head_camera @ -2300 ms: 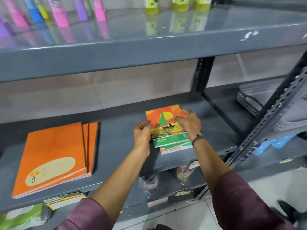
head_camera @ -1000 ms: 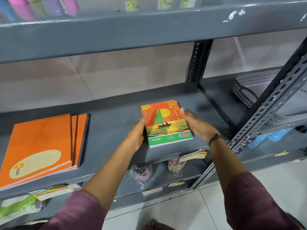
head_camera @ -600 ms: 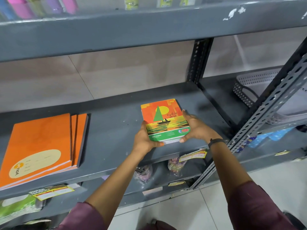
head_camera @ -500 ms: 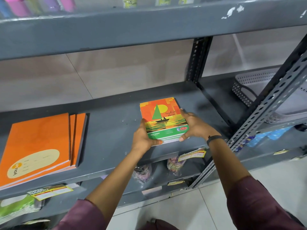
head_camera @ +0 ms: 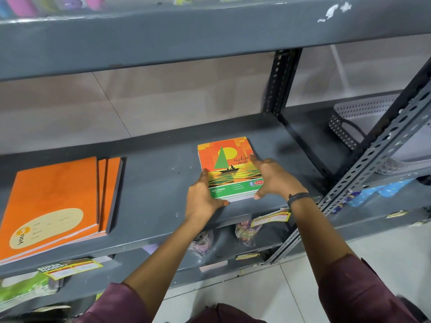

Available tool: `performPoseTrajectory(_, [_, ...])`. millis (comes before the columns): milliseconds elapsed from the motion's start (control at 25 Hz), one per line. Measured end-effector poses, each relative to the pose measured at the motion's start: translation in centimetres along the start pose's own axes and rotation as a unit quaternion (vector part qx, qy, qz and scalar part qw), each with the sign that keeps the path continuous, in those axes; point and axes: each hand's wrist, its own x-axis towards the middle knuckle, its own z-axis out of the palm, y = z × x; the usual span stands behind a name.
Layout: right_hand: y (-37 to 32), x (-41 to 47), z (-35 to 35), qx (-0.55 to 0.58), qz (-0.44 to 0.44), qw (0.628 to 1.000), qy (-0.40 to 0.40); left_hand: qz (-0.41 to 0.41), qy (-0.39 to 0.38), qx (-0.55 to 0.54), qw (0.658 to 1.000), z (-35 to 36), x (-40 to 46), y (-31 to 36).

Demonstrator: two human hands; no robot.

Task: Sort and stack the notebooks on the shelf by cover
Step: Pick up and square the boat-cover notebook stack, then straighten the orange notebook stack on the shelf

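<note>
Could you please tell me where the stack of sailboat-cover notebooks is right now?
In the head view, the sailboat notebook stack lies right of centre on the middle shelf, between the left hand and right hand, well right of the orange notebooks.

Grey steel shelving unit [head_camera: 163, 183], painted, with slotted-angle uprights: one dark post [head_camera: 279, 82] rising behind and above the hands, one lighter perforated post [head_camera: 382, 150] slanting down to their right. Upper shelf edge [head_camera: 210, 36] overhead, paint chipped in white patches [head_camera: 332, 10] toward the right end. Beige tiled wall [head_camera: 144, 101] visible through the open back, crossed by thin grout lines. Pale glossy floor tiles [head_camera: 314, 255] below and right of the arms. Adjoining bay further right holding a grey perforated plastic basket [head_camera: 356, 117]. Price labels [head_camera: 270, 217] fixed on lower shelf edges beneath the hands. Soft, even lighting with dull reflections on paintwork.
</note>
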Motion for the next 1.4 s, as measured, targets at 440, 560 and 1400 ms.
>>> performPoseTrajectory(440, [-2.3, -0.2, -1.3, 0.000, -0.006, 1.000, -0.022, 0.000, -0.063, -0.063, 0.996, -1.5, -0.4, 0.2])
performPoseTrajectory(560, [-6.9, -0.7, -2.0, 0.065, -0.084, 0.994, 0.039, 0.009, 0.005, -0.091, 0.996, -4.9, -1.2, -2.1])
performPoseTrajectory(1400, [-32.9, 9.3, 11.8, 0.543, 0.089, 0.827, -0.117, -0.283, 0.090, -0.379, 0.877, -27.0, 0.2, -29.4])
